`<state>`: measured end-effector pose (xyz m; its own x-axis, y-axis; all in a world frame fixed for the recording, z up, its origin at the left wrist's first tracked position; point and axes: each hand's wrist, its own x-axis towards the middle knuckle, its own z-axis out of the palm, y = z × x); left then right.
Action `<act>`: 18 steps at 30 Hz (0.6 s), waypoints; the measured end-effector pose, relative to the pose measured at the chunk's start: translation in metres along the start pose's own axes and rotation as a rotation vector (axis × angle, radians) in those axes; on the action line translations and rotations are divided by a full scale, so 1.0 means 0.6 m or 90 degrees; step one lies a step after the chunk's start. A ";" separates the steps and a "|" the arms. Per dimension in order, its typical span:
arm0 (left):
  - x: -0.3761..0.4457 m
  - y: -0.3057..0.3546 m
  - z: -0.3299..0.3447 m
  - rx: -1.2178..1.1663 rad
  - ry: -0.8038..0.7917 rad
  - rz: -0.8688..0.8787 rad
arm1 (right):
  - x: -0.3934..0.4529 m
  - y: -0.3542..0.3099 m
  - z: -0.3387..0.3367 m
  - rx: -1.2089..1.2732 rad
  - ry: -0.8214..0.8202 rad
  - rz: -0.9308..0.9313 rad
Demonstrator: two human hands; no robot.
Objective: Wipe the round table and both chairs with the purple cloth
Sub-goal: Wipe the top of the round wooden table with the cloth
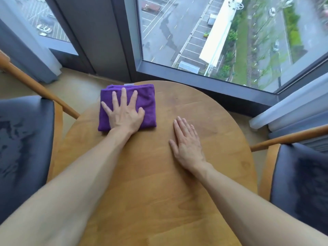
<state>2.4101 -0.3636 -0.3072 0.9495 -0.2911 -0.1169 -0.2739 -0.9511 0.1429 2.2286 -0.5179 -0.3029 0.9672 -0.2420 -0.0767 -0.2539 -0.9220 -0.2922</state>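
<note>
A folded purple cloth [147, 105] lies on the far left part of the round wooden table [150, 183]. My left hand [124, 112] rests flat on top of the cloth, fingers spread, pressing it against the tabletop. To the right of it, my right hand [186, 144] lies flat on the bare wood, fingers together, holding nothing. One chair with a dark padded seat [21, 139] and wooden arm stands at the left of the table. A second chair of the same kind [300, 183] stands at the right.
Large floor-level windows [213, 41] run behind the table, with a dark frame [204, 80] close to its far edge. Pale curtains hang at the far left [26, 50] and at the right [292, 107]. A strip of tan floor [71, 91] shows between table and wall.
</note>
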 end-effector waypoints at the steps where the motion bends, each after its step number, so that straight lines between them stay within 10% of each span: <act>1: 0.007 0.031 0.002 -0.004 -0.003 -0.021 | 0.001 0.000 0.001 -0.002 -0.005 0.000; 10: 0.021 0.115 0.001 0.051 -0.049 0.241 | -0.014 0.003 -0.006 0.093 0.029 0.007; 18: 0.006 -0.061 -0.017 0.034 -0.012 0.008 | -0.013 0.000 0.003 0.053 0.060 0.010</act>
<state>2.4250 -0.3285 -0.3030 0.9431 -0.3045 -0.1334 -0.2941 -0.9513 0.0927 2.2212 -0.5154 -0.3041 0.9577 -0.2876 0.0066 -0.2649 -0.8905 -0.3699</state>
